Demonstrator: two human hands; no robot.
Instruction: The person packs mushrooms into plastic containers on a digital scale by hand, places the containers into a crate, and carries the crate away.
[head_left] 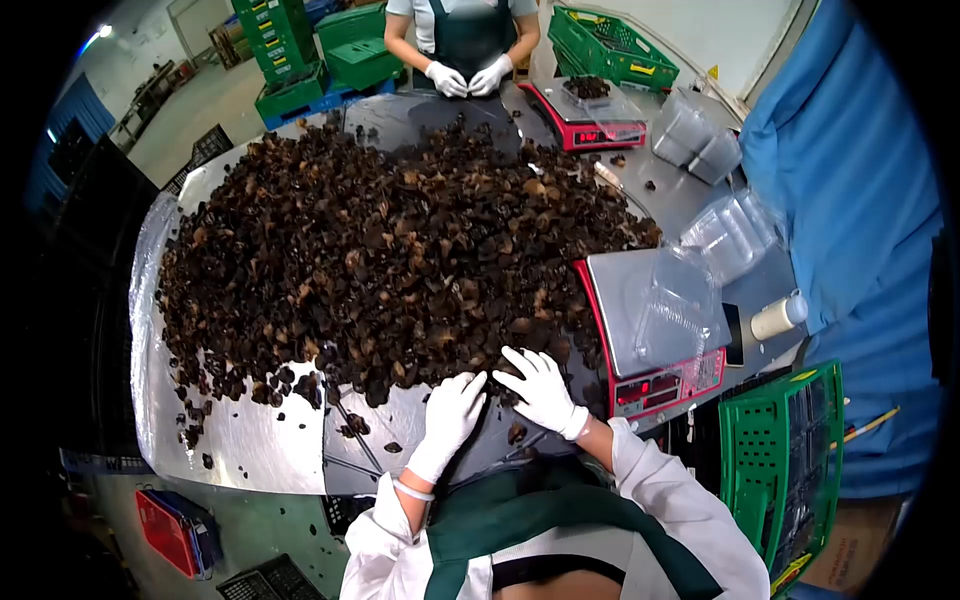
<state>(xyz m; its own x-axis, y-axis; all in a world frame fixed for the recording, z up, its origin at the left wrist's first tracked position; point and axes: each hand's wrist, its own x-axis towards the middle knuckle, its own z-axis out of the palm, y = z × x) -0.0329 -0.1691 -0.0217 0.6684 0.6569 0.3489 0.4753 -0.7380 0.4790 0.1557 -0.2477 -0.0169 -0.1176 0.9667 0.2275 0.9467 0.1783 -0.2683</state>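
Note:
A broad pile of dark brown, wrinkled pieces like wood ear mushroom covers much of the metal table. My left hand, in a white glove, rests at the pile's near edge; its fingertips are close together and whatever they may hold is too small to make out. Just right of it, my right hand, gloved too, lies over the pile's edge with fingers spread. To the right stands a red scale with a clear plastic container on its plate.
Across the table a person in white gloves stands near a second red scale. Clear containers, a white bottle and a phone are at right. A green crate stands beside the table's right edge.

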